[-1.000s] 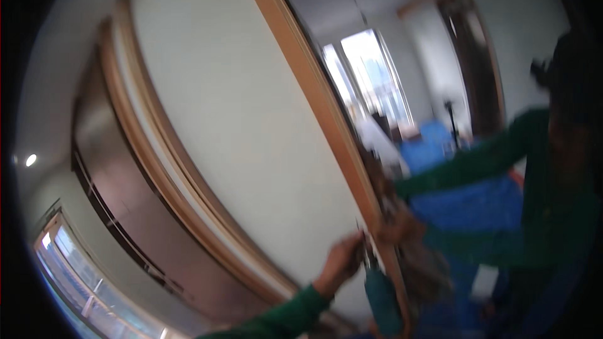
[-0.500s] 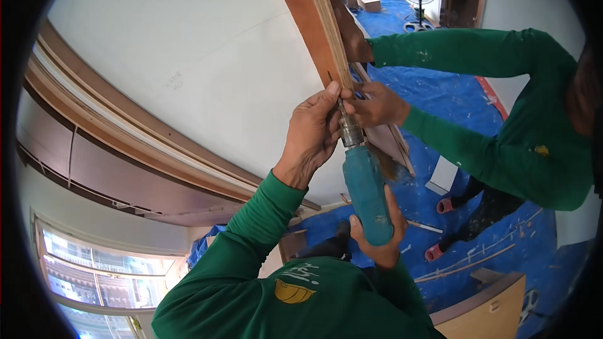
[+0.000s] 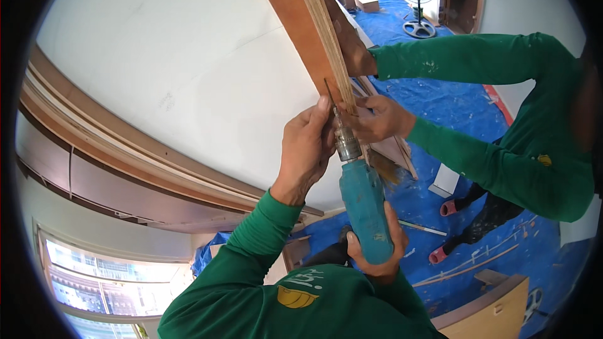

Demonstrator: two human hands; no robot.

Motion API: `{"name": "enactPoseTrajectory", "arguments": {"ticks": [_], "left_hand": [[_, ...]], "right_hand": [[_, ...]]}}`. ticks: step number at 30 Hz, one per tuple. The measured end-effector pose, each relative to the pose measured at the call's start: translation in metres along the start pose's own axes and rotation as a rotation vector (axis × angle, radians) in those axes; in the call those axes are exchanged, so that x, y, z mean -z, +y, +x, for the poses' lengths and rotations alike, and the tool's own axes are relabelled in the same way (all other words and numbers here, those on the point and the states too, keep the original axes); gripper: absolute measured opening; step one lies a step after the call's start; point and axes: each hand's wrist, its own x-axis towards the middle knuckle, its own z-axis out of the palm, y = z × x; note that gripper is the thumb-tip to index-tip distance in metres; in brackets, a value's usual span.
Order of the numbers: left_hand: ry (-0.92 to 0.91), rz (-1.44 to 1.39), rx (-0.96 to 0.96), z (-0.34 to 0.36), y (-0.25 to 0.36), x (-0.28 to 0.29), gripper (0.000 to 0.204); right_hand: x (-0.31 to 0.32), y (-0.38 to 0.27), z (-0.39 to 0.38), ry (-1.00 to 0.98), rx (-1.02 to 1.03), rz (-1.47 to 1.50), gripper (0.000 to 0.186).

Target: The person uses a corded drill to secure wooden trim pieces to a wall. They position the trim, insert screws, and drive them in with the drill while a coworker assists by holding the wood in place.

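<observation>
My right hand [image 3: 391, 252] is wrapped round the rear of a teal power drill [image 3: 364, 207], which points up and away from me. A thin drill bit [image 3: 329, 92] sticks out of its metal chuck [image 3: 347, 143], lying against the lower end of an orange-brown plywood strip [image 3: 295, 22]. Beside the chuck, my left hand [image 3: 303, 150] is closed, thumb up next to the bit; its curled fingers are partly hidden. A co-worker's hand [image 3: 384, 119] reaches to the strip's lower end from the right, and their other hand [image 3: 357, 56] rests against its far side.
A large white panel [image 3: 169, 88] fills the left, with long wooden mouldings [image 3: 144, 150] below it. Blue sheeting [image 3: 452, 113] covers the floor, where wood strips [image 3: 471, 263] and a white box [image 3: 445, 179] lie. A standing fan [image 3: 417, 0] is at the back.
The drill and both my hands sit slightly lower relative to the strip's end. More of the bit shows, and my left thumb has slipped down along it. The view has shifted slightly.
</observation>
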Motion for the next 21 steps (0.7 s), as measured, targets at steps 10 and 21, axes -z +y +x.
{"name": "enactPoseTrajectory", "arguments": {"ticks": [10, 21], "left_hand": [[-0.169, 0.104, 0.238, -0.097, -0.058, 0.03, 0.047], [-0.533, -0.156, 0.275, -0.098, -0.069, 0.024, 0.068]], "right_hand": [[0.012, -0.017, 0.007, -0.022, -0.025, -0.061, 0.084], [0.011, -0.017, 0.006, 0.027, 0.08, -0.246, 0.082]]}}
